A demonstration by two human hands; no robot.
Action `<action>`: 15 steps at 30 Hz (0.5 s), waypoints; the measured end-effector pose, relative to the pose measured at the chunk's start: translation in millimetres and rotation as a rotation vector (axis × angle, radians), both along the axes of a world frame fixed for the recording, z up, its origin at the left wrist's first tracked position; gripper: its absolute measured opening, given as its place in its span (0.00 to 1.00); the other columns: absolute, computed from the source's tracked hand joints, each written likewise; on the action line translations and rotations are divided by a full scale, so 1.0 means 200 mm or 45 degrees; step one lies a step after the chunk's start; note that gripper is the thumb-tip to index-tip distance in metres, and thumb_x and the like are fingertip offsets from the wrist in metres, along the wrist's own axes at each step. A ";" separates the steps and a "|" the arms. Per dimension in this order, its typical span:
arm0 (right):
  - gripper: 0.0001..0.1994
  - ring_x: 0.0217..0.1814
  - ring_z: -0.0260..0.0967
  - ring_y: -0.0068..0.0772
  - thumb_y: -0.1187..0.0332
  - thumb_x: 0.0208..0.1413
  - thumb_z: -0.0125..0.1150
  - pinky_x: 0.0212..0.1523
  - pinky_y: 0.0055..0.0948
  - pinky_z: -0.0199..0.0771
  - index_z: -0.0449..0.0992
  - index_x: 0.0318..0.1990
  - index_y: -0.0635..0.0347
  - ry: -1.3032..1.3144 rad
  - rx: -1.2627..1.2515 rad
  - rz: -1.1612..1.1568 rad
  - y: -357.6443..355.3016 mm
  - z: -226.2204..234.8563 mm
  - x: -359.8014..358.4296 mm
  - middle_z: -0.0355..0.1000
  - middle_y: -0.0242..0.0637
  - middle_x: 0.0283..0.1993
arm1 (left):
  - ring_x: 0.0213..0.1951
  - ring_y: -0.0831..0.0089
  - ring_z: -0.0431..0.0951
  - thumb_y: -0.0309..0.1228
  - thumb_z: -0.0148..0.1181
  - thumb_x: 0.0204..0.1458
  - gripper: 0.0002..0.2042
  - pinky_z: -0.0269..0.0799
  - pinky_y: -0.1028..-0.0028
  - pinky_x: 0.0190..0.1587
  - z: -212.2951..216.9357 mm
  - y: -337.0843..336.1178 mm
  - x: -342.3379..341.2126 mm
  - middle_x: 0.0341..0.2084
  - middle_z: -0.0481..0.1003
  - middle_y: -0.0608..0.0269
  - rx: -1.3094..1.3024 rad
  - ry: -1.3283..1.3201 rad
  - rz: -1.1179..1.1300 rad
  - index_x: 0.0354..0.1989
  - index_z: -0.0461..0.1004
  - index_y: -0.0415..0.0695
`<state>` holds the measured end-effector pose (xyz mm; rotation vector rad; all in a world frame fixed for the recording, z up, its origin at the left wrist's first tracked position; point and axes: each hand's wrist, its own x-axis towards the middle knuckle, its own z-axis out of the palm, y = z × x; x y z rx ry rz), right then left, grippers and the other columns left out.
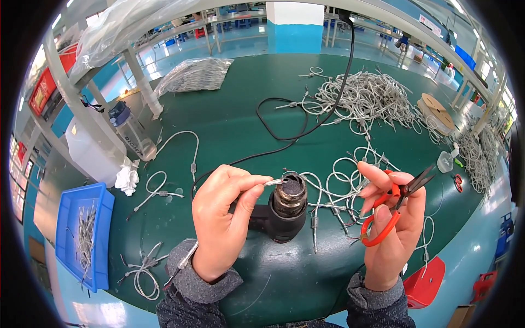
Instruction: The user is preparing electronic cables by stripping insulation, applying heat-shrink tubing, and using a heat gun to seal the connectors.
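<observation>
Between thumb and forefinger, my left hand (221,218) pinches the end of a thin whitish cable (275,182). That end lies at the mouth of a black heat gun (284,218), whose nozzle points upward. More of what looks like the same cable shows by my left cuff. My right hand (391,246) has its thumb and some fingers around the red handles of a pair of scissors (414,187). Their dark blades are slightly parted and point up to the right, away from the cable. Several loose, coiled cables (339,183) lie between my hands, beyond the heat gun.
A blue tray (105,246) with cables stands at the left, near a bottle (131,134) and crumpled tissue (127,177). Farther off lie a plastic bag (194,76), a large cable heap (366,95) and a spool (437,112). A black cord (290,141) crosses the green table (235,123).
</observation>
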<state>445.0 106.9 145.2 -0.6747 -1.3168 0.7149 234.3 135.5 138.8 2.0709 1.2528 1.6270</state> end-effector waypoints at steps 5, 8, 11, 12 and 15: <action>0.16 0.42 0.65 0.26 0.76 0.55 0.51 0.43 0.23 0.65 0.60 0.51 0.62 -0.006 -0.008 -0.005 0.00 0.00 -0.01 0.67 0.57 0.54 | 0.24 0.73 0.69 0.18 0.59 0.47 0.06 0.62 0.76 0.25 0.00 0.00 -0.01 0.22 0.71 0.61 0.022 0.011 0.017 0.33 0.78 0.39; 0.16 0.42 0.65 0.26 0.77 0.55 0.51 0.44 0.24 0.65 0.60 0.51 0.62 -0.014 -0.007 -0.012 0.00 0.01 -0.01 0.67 0.57 0.54 | 0.24 0.73 0.69 0.18 0.59 0.46 0.06 0.62 0.76 0.25 0.00 0.00 0.00 0.22 0.71 0.61 0.035 0.014 0.013 0.33 0.78 0.39; 0.16 0.42 0.65 0.26 0.77 0.55 0.51 0.45 0.25 0.65 0.60 0.51 0.62 -0.010 -0.010 -0.008 0.00 0.01 -0.01 0.67 0.57 0.54 | 0.24 0.73 0.69 0.18 0.60 0.46 0.06 0.61 0.76 0.24 0.00 -0.01 0.00 0.22 0.70 0.61 0.029 0.029 0.017 0.33 0.78 0.38; 0.16 0.42 0.65 0.26 0.77 0.55 0.51 0.45 0.25 0.65 0.60 0.51 0.62 -0.006 -0.009 -0.007 0.00 0.00 -0.01 0.67 0.57 0.53 | 0.24 0.73 0.69 0.18 0.60 0.46 0.06 0.61 0.76 0.24 0.00 -0.01 0.00 0.22 0.70 0.61 0.029 0.029 0.018 0.33 0.78 0.38; 0.16 0.41 0.65 0.26 0.77 0.54 0.51 0.45 0.25 0.65 0.60 0.51 0.62 0.003 -0.007 -0.005 0.00 0.00 -0.01 0.67 0.57 0.53 | 0.23 0.73 0.69 0.18 0.60 0.46 0.06 0.61 0.76 0.24 0.00 -0.01 0.00 0.21 0.70 0.61 0.019 0.032 0.017 0.32 0.78 0.38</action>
